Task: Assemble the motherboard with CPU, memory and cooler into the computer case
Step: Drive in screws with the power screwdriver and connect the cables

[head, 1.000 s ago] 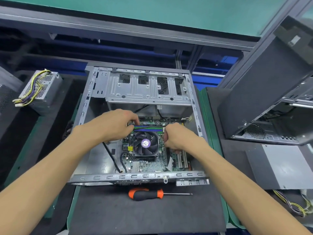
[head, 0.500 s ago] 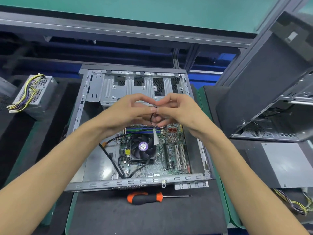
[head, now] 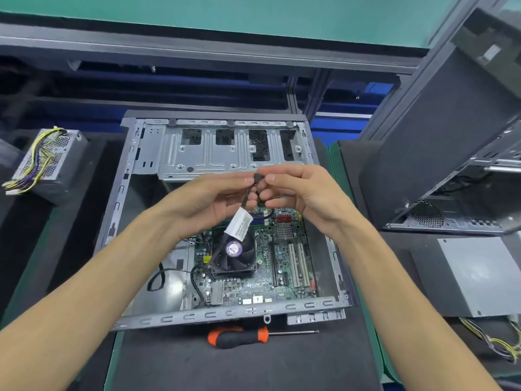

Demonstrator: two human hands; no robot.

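The open computer case (head: 141, 170) lies flat in front of me with the green motherboard (head: 265, 275) inside. A black cooler fan (head: 234, 255) with a purple sticker sits on the board, and memory sticks show just behind it. Above the board, my left hand (head: 205, 204) and my right hand (head: 304, 196) both pinch a black cable (head: 248, 193) that carries a white label (head: 239, 224). Its small dark connector (head: 258, 177) sits between my fingertips. The cable runs down toward the fan.
An orange and black screwdriver (head: 239, 337) lies on the dark mat in front of the case. A power supply (head: 48, 162) with yellow wires stands at the left. At the right are another open case (head: 451, 153) and a grey power supply (head: 479, 275).
Both hands left the memory area of the board, rose above it and came together on the cable. The labelled length now hangs in view over the fan.
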